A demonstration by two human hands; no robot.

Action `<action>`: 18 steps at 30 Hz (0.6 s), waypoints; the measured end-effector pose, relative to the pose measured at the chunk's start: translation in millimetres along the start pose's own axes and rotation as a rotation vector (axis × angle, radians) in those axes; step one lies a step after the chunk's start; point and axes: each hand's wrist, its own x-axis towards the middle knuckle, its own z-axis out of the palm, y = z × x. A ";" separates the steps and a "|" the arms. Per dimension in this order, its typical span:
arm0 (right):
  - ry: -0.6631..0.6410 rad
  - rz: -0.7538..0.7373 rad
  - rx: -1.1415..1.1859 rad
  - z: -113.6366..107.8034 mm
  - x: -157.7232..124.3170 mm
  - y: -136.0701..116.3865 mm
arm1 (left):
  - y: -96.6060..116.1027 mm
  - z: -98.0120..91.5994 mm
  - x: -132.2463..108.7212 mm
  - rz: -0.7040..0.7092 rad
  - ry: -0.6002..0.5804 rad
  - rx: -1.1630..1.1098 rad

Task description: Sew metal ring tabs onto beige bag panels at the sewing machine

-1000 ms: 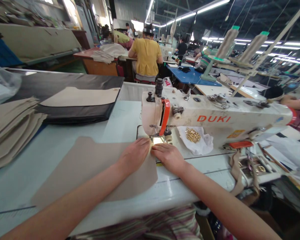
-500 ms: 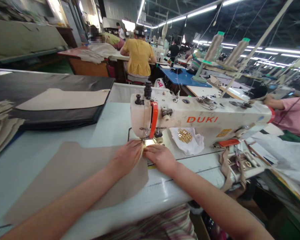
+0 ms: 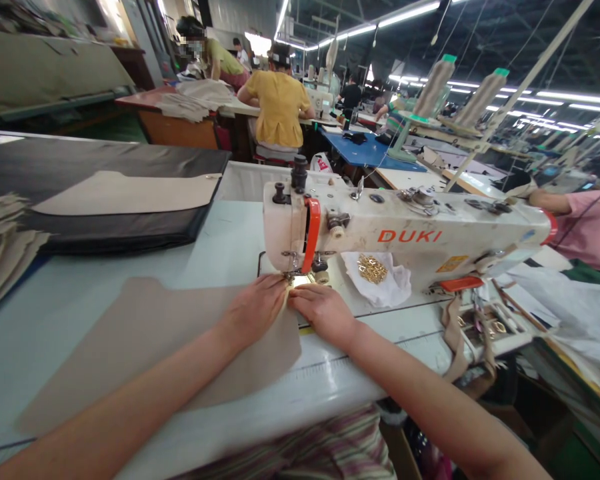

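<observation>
A large beige fabric panel [image 3: 180, 320] lies on the pale table, its right end under the head of a white sewing machine [image 3: 355, 223]. My left hand [image 3: 255, 310] presses on the panel just left of the needle area, fingers together. Right of the needle, my right hand [image 3: 325, 313] pinches the panel's edge, its fingertips close to the left ones. The lit needle area is partly hidden behind the fingers. Gold metal rings [image 3: 373, 269] rest on a white cloth [image 3: 400, 283] beside the machine.
Another beige panel [image 3: 130, 193] lies on black material [image 3: 170, 230] at the left, near stacked fabric pieces [image 3: 3, 247]. A parts tray [image 3: 505, 327] with hanging straps is at the right. A person in yellow [image 3: 277, 110] sits ahead; a person in pink [image 3: 593, 223] is at right.
The panel has shifted slightly right and up in view, with both hands still at the needle area. In the background, a person in green has risen from a lower bend.
</observation>
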 end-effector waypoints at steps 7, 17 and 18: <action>-0.013 0.007 0.012 -0.6 -1.0 -1.0 | 1.1 -0.3 -0.7 -0.035 -0.014 -0.017; 0.001 0.004 0.016 -0.8 -2.3 0.9 | 2.1 -0.8 3.3 -0.076 -0.041 -0.049; 0.003 0.003 0.012 -1.0 -2.1 1.3 | 2.0 -0.5 3.7 -0.087 -0.049 -0.046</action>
